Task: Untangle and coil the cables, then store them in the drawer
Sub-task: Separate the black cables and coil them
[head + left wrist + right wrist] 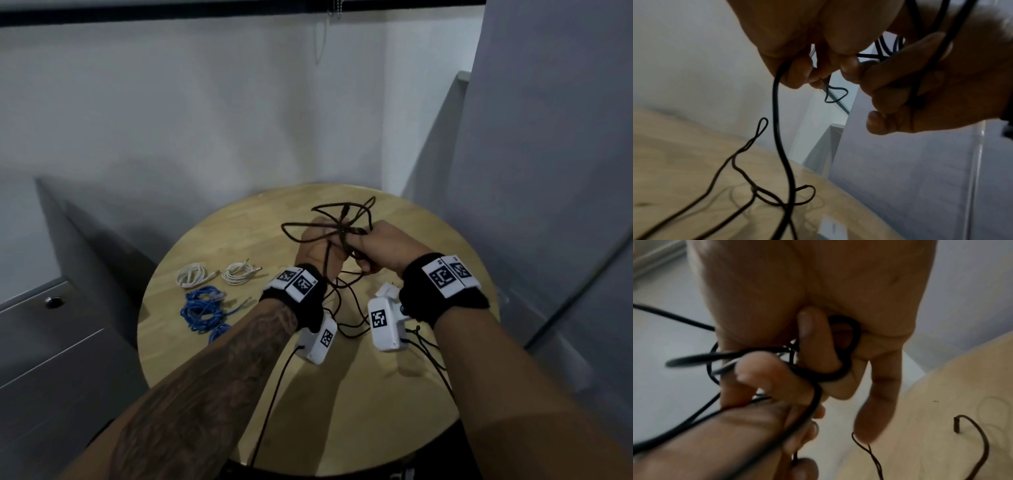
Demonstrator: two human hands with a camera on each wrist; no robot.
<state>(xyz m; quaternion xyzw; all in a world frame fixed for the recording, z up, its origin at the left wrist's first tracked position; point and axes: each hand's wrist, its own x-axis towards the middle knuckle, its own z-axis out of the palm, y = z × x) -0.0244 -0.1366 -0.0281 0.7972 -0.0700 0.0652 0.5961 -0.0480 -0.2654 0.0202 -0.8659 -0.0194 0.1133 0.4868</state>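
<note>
Above the round wooden bench (394,404), both hands are up close together, working on a tangled black cable (329,219). The left hand (317,248) has its fingers curled around some strands of it. The right hand (380,248) also has its fingers bent around the cable, and in the right wrist view one loop goes around a finger (813,340). Loops of the black cable stick up past the fingers, and the rest hangs down between the wrists onto the bench. One end of it trails off the near edge.

On the left part of the bench lie three other cables. Two white cables (191,275) (238,272) are coiled up and sit side by side. A blue cable (203,310) lies just in front of them in a loose bundle.

Left of the bench is a grey drawer (41,308) with a small round knob (54,302). It is closed.
</note>
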